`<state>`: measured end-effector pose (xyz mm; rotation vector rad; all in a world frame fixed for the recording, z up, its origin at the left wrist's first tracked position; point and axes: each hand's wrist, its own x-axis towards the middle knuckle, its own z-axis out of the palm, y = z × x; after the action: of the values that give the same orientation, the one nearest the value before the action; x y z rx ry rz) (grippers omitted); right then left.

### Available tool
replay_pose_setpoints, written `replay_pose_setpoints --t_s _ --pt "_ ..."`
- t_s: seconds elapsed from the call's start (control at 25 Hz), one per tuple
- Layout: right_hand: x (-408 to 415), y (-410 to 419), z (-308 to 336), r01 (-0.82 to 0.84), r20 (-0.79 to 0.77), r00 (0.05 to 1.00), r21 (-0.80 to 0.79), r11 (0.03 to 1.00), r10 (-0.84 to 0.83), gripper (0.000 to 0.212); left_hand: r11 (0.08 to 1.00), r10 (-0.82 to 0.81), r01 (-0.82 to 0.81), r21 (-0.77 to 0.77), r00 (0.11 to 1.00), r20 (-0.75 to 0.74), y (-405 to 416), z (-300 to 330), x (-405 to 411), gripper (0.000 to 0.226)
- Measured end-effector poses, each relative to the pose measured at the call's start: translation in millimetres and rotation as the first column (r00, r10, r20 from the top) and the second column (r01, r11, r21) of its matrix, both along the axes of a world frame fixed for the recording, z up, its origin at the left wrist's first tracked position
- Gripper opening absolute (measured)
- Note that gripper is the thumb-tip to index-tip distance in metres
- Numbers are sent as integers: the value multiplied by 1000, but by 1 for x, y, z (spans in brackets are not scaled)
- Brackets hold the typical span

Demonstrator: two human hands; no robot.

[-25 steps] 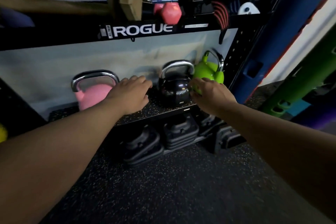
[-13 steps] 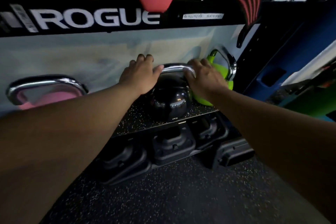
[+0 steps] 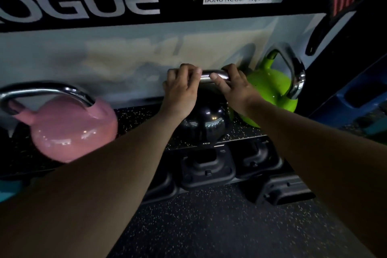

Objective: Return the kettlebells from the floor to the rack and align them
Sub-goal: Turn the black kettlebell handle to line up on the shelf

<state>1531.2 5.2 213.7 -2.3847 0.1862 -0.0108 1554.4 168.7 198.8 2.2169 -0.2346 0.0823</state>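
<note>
Glossy pink kettlebell with a chrome handle [image 3: 73, 130] sits toward the shelf's [image 3: 138, 119] left end, with open room beside it. Left hand [image 3: 180, 92] and right hand [image 3: 234, 90] are both curled around the black kettlebell's [image 3: 206, 125] handle near the front edge; shiny green kettlebell [image 3: 270, 92] is crowding its right side.

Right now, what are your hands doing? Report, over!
Left hand and right hand: both grip shut on black kettlebell handle. It sits on the shelf. Green kettlebell close on right, pink kettlebell farther left.
</note>
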Motion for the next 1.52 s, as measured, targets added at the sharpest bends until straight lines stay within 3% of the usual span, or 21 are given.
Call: replay_pose_setpoints --t_s 0.16,0.28,0.36,0.44,0.6,0.68,0.76,0.88,1.04,1.52 --pt "-5 20 2 128 10 991 119 985 -130 54 999 39 -39 1 996 -75 5 10 27 41" --pt "-14 30 -3 166 3 985 238 957 -172 39 971 155 -202 -131 942 -299 0 11 34 68" --pt "-15 26 -1 204 -47 977 469 859 -206 25 933 217 -294 -207 920 -326 -12 3 11 79" --pt "-14 24 -2 199 -71 978 612 765 -198 14 911 216 -304 -277 927 -306 -20 -1 -1 76" --pt "-28 47 -9 131 -33 989 625 770 -141 28 953 68 -161 -258 940 -335 -2 9 34 69" --pt "-30 45 -8 121 -24 989 700 704 -146 26 963 17 -101 -251 949 -314 0 6 29 65" --pt "-21 38 -2 112 -32 991 744 658 -133 27 947 -6 -88 -310 957 -288 -4 -3 14 61" --pt "-13 46 0 85 -49 996 726 683 -72 38 920 -44 -92 -381 942 -334 -5 -2 19 60" --pt "-24 63 -6 121 -87 992 788 603 -86 43 942 -126 -5 -334 920 -370 -5 10 30 58" --pt "-26 70 0 141 -94 989 843 519 -115 42 918 -122 -26 -397 931 -345 -7 0 30 55"
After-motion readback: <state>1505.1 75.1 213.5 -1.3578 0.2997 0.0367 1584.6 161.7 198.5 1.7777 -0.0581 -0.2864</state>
